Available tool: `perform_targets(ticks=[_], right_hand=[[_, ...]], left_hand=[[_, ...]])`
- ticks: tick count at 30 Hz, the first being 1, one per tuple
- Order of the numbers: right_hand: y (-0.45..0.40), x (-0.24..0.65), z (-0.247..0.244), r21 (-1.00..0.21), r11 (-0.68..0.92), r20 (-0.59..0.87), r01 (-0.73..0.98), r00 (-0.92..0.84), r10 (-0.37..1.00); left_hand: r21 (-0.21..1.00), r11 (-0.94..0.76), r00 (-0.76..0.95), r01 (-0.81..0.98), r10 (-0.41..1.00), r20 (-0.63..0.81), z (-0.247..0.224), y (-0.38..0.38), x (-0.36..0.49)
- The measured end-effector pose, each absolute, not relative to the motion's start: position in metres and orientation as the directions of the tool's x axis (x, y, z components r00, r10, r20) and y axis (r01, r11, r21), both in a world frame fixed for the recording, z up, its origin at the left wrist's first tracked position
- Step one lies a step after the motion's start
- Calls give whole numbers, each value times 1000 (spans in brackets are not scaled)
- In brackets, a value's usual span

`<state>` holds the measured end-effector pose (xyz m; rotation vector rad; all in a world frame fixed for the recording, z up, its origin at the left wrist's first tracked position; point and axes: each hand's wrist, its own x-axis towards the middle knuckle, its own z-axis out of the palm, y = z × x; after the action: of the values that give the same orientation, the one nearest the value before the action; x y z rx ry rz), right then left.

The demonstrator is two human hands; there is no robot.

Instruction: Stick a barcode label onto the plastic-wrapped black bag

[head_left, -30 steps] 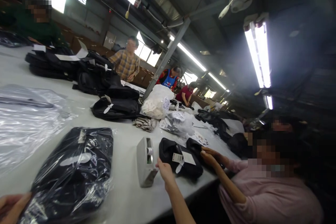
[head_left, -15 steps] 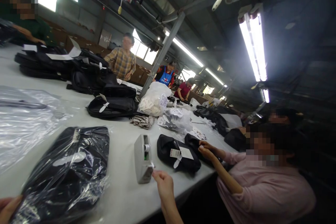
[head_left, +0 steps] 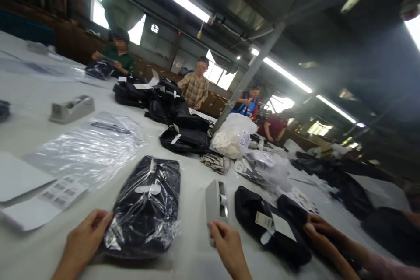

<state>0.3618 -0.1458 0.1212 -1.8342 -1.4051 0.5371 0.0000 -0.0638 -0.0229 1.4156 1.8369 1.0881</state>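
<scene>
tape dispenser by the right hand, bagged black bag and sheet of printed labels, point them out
tape dispenser (head_left: pixel 211 201): head view, side wall
bagged black bag (head_left: pixel 144 210): head view, front
sheet of printed labels (head_left: pixel 61 191): head view, printed area

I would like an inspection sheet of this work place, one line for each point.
Surface: white tabletop, widely covered.
Job's things: black bag in clear plastic wrapping, lying flat; grey tape dispenser beside it.
Clutter: loose clear plastic sheets, white printed sheet, crumpled paper, stuffed white plastic bag, piled black bags.
Hands: left hand grips the wrapping's edge; right hand has its fingertips at the dispenser's near end, whether holding tape cannot be told.
Cables: nothing seen on the tabletop; a thin cord with yellowish end hangs overhead.
Surroundings: a co-worker's hands at a black bag on the right; slanting grey post beyond.
</scene>
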Motion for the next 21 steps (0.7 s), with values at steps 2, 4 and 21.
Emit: perform_targets(ticks=[2, 4, 21], right_hand=[[-113, 315, 152, -663, 118, 102, 739, -67, 993], [-81, 266, 174, -592, 350, 31, 726, -414, 910], [20, 121, 105, 54, 782, -421, 621, -696, 582]], left_hand=[[875, 129, -279, 467, 960, 7, -24, -64, 0], [888, 138, -272, 438, 962, -16, -24, -64, 4], [945, 115, -195, 307, 979, -56, -18, -59, 5]])
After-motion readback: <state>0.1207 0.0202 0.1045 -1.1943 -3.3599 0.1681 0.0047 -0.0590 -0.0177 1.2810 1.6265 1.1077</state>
